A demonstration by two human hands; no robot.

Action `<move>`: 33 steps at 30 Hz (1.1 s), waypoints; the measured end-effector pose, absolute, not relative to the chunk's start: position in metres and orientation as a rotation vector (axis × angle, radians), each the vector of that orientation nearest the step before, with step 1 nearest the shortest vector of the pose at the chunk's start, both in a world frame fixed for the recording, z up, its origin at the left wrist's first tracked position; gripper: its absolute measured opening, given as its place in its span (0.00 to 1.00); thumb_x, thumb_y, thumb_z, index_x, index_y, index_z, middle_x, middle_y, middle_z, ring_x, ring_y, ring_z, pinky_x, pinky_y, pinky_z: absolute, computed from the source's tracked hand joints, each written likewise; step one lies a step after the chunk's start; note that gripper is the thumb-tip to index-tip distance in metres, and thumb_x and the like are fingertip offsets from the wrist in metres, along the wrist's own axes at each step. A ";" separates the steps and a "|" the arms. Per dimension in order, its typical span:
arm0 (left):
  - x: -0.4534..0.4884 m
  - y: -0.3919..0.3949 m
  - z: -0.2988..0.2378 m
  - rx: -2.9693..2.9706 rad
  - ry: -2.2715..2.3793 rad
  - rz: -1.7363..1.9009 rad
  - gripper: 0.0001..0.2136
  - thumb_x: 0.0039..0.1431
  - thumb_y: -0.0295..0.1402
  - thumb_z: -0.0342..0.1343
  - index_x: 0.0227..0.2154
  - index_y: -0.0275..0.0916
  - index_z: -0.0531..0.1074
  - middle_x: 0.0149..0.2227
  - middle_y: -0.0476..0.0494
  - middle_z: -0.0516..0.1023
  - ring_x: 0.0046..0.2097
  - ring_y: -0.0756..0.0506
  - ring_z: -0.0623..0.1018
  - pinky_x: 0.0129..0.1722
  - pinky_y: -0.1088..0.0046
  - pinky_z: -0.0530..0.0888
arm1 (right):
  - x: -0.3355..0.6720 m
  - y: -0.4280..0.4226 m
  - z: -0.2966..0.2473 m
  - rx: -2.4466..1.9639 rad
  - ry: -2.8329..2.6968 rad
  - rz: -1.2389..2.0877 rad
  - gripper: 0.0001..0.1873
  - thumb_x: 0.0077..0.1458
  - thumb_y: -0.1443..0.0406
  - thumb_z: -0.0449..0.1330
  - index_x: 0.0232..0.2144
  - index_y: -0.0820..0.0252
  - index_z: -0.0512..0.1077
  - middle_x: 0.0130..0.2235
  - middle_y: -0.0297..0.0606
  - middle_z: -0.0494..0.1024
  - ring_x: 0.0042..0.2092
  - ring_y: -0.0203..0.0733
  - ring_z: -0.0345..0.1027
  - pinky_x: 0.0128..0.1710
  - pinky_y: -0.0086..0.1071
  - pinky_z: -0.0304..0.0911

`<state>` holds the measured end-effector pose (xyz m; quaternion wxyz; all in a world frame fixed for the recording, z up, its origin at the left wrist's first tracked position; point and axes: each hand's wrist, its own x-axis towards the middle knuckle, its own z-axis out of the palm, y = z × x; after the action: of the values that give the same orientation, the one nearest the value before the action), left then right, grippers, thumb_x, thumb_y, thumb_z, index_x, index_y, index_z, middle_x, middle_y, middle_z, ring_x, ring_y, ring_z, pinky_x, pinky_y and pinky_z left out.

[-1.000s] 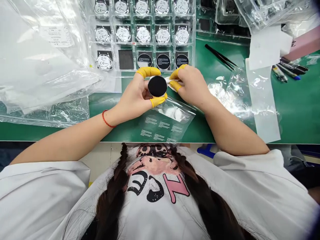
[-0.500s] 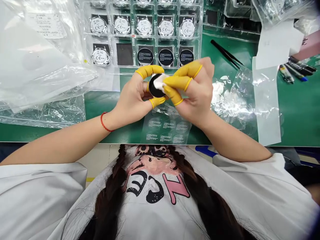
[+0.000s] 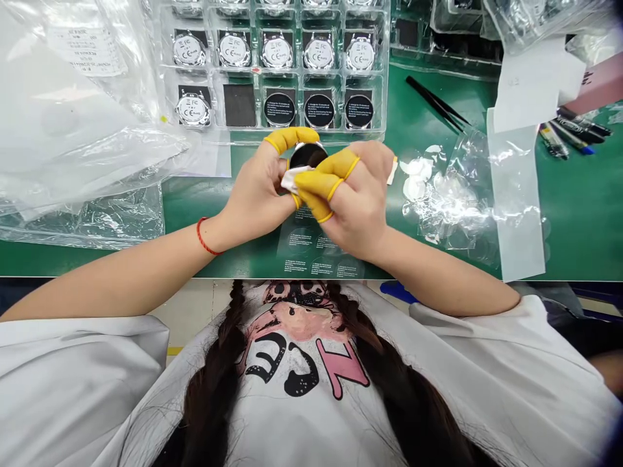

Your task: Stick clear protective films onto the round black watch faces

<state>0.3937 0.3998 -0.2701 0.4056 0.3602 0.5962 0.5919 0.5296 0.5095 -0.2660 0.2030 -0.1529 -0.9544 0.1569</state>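
My left hand (image 3: pixel 260 188), with yellow finger cots, pinches a round black disc (image 3: pixel 307 154) by its edge just above the green mat. My right hand (image 3: pixel 353 194), also in yellow cots, presses a small white wipe (image 3: pixel 293 178) against the disc's lower left face and covers most of it. Under both hands lies a clear sheet of round black printed stickers (image 3: pixel 311 250). Right behind the hands stands a clear compartment tray (image 3: pixel 384 78) holding several round silver units and black-labelled discs.
Crumpled clear plastic bags (image 3: pixel 82 130) cover the left side. Peeled clear film and round white liners (image 3: pixel 438 188) lie to the right, with black tweezers (image 3: pixel 435 100), pens (image 3: pixel 569 133) and white paper (image 3: pixel 533 84) farther back right. The table's front edge runs just below my wrists.
My right hand has moved left across the disc, dragging the white wipe from its right edge over the face to its lower left. The left hand keeps its hold on the disc.
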 end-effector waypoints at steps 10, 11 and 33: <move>0.401 0.397 -0.258 0.789 1.496 1.481 0.27 0.52 0.27 0.71 0.53 0.43 0.67 0.39 0.51 0.80 0.51 0.42 0.82 0.51 0.67 0.78 | 0.518 0.539 -0.252 -0.672 -2.554 0.231 0.18 0.70 0.55 0.48 0.40 0.50 0.77 0.43 0.44 0.79 0.53 0.56 0.70 0.57 0.57 0.61; 0.401 0.396 -0.256 0.795 1.499 1.483 0.28 0.52 0.28 0.71 0.54 0.43 0.67 0.40 0.50 0.80 0.52 0.42 0.82 0.52 0.67 0.78 | 0.520 0.543 -0.249 -0.689 -2.539 0.262 0.16 0.69 0.55 0.50 0.44 0.50 0.76 0.45 0.44 0.80 0.54 0.56 0.70 0.58 0.56 0.61; 0.337 0.421 -0.297 1.894 1.233 2.043 0.39 0.49 0.46 0.73 0.62 0.49 0.62 0.59 0.46 0.68 0.43 0.46 0.85 0.46 0.64 0.86 | 0.550 0.568 -0.238 -0.728 -1.986 1.811 0.26 0.52 0.50 0.73 0.48 0.54 0.72 0.30 0.32 0.82 0.27 0.36 0.73 0.26 0.33 0.69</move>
<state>0.3375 0.4213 -0.2966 0.0475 0.6209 0.4043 0.6699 0.5503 0.5682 -0.2377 0.1775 -0.2571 -0.7020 0.6400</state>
